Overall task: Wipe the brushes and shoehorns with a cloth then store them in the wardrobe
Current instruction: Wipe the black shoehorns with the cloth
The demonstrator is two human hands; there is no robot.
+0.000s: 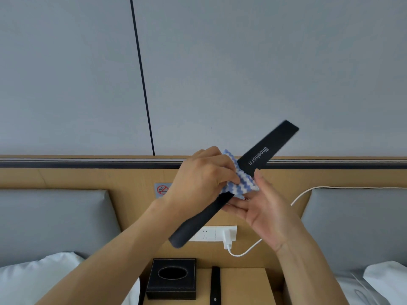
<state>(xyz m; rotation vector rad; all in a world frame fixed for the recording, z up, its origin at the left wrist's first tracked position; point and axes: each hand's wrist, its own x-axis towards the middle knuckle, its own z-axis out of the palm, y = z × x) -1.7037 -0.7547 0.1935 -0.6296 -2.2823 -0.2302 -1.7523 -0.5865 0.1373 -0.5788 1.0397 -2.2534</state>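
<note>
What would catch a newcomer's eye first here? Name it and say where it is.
The long black shoehorn slants across mid-frame; the left hand pinches a blue-and-white cloth around its middle while the right hand supports it from below. Beneath, a black tissue box sits on the wooden nightstand.

A wooden nightstand (242, 282) stands between two beds. A black tissue box (171, 279) sits at its left edge, and a slim black brush (215, 285) lies just beside it.

Bare forearms — no sleeves, unadorned hands (202, 172)
</note>
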